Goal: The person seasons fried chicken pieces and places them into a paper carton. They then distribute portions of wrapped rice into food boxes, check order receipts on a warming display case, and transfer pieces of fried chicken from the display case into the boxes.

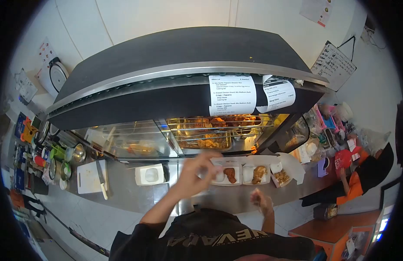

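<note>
My left hand [199, 172] is raised over the counter in front of the display warmer, thumb and fingers curled together; whether anything small is between them I cannot make out. It partly covers a paper box [238, 181] with rice and a red-sauced piece of chicken [229, 175]. To its right is a second box [247, 180] holding a browned piece of fried chicken [259, 174]. My right hand [262, 201] hovers below that box, somewhat blurred, with loosely bent fingers apart and nothing visible in them. A third open box [276, 167] contains small fried pieces [281, 176].
The display warmer [166, 56] has trays of fried chicken [208, 141] and two printed order slips [232, 95]. Further left are a box with rice [151, 175], a cutting board [86, 178] and a knife [101, 180]. A person [362, 174] in black and orange stands right.
</note>
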### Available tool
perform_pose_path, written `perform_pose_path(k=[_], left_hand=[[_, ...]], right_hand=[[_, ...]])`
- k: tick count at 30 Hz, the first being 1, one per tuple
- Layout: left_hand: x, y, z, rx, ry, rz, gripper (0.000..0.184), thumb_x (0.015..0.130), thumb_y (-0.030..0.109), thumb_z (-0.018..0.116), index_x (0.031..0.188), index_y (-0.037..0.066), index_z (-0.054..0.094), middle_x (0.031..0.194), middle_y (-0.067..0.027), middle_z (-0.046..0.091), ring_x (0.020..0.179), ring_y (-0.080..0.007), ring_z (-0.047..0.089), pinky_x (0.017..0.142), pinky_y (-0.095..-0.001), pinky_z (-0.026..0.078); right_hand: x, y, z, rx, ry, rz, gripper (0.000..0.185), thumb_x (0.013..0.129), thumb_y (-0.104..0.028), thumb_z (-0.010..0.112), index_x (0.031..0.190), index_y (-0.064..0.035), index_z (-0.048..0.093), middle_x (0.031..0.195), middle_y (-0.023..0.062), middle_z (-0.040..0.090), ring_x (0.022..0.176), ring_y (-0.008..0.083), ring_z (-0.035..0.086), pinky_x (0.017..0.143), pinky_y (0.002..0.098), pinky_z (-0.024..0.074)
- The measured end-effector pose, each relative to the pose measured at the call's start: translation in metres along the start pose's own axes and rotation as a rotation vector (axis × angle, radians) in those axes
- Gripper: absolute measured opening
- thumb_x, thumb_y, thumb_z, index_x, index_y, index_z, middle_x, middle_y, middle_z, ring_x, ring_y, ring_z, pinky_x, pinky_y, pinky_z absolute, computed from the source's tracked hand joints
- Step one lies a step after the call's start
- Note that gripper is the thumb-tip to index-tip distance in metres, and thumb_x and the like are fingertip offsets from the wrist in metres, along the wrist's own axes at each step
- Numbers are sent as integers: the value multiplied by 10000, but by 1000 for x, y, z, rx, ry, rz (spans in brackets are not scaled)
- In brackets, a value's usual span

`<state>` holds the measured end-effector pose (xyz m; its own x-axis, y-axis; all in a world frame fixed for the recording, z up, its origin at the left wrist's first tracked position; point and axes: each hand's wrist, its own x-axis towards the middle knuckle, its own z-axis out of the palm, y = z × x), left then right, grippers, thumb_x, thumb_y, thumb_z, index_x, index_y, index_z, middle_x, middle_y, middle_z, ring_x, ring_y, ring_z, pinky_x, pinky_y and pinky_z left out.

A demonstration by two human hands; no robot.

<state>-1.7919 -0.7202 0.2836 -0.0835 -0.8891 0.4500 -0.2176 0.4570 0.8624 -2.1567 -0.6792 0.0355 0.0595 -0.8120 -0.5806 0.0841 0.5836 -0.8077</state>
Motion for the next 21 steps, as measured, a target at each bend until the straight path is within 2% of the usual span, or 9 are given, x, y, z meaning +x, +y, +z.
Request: perform_pose_path(k=[2, 4, 6, 7, 9, 12, 16, 21], left_hand=[[22, 14, -22, 92, 207, -5, 297, 881, 97, 736, 1139, 23, 608, 655, -16, 670, 566, -45, 608, 489, -212, 406], [49, 36, -28, 138, 284, 73, 426, 851, 93, 770, 1209, 4, 556, 561, 27, 611, 522, -28, 563, 468, -178, 350], [69, 41, -24, 153, 283, 61, 407, 871, 82, 752, 1216, 4, 550, 584, 35, 606, 530, -5, 518, 474, -179, 332], [76, 42, -21, 162, 285, 56, 398, 882, 76, 743, 1220, 4, 547, 595, 39, 604, 534, 6, 495, 477, -179, 322], [82, 29, -17, 187, 279, 105, 260, 900, 78, 727, 1114, 3, 600, 573, 42, 591, 513, 14, 471, 467, -180, 304], [82, 16, -12, 210, 289, 96, 97, 926, 78, 702, 962, 4, 649, 543, 46, 568, 492, 22, 440, 456, -185, 280], [82, 15, -8, 191, 321, 96, 95, 942, 73, 683, 876, 9, 660, 527, 52, 546, 480, 25, 418, 449, -190, 266], [80, 8, -11, 239, 308, 81, 101, 939, 86, 691, 877, 14, 658, 525, 54, 539, 470, 22, 405, 446, -193, 259]], right_hand=[[49, 92, -85, -619, -340, 19, 298, 993, -286, 560, 1156, -66, 677, 901, 83, 698, 785, 206, 668, 707, 332, 555], [45, 115, -101, -659, -335, 506, 323, 969, -329, 575, 1107, -63, 695, 886, 87, 703, 754, 216, 656, 669, 360, 546], [56, 197, -126, -851, -249, 640, 340, 972, -352, 555, 1082, -64, 698, 913, 94, 710, 766, 228, 654, 697, 388, 538], [48, 204, -121, -770, -212, 696, 337, 987, -347, 532, 1097, -69, 687, 939, 97, 707, 786, 230, 651, 711, 387, 535], [32, 217, -107, -607, -139, 802, 333, 1015, -338, 486, 1127, -80, 664, 992, 103, 702, 827, 236, 644, 739, 384, 527], [17, 241, -98, -383, -112, 777, 324, 1006, -340, 488, 1110, -83, 655, 974, 103, 693, 810, 240, 637, 720, 386, 518], [22, 267, -97, -168, -109, 707, 312, 994, -343, 491, 1086, -87, 644, 950, 103, 682, 786, 245, 626, 695, 388, 505], [29, 285, -112, 70, -89, 650, 298, 979, -347, 494, 1057, -93, 630, 919, 102, 668, 756, 251, 614, 663, 391, 489]])
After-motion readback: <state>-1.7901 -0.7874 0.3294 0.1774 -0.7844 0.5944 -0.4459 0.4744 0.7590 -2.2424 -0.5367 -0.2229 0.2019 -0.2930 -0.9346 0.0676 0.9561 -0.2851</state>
